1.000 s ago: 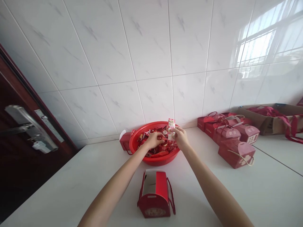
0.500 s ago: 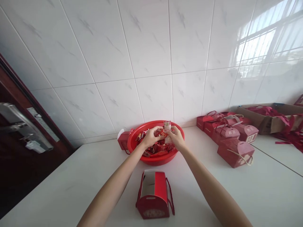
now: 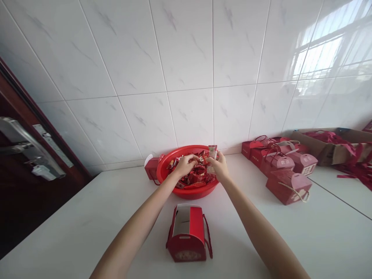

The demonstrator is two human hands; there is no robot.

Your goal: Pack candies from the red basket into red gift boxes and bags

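A red plastic basket (image 3: pixel 195 193) full of wrapped candies (image 3: pixel 195 177) stands against the wall. Over its right side, my right hand (image 3: pixel 220 166) pinches a small clear candy packet (image 3: pixel 212 152) with a reddish top edge, held upright between thumb and fingers. My left hand (image 3: pixel 185 166) hovers at the candies in the middle of the basket; its thumb and curved fingers are apart, and I see nothing between them. Nearer to me, between my forearms, sits a red gift box (image 3: pixel 187 244) with its top partly open and cord handles at its sides.
Another red box (image 3: pixel 151 168) stands behind the basket's left side. At right are several closed red boxes (image 3: pixel 277 164), one box (image 3: pixel 289 188) with a pale cord, and a cardboard carton (image 3: pixel 338 151) with red ribbons. A door handle (image 3: pixel 31 149) is at left.
My hands have drawn apart. The right one has moved slightly right with the candy packet, while the left has come away from the packet. The view has shifted slightly.
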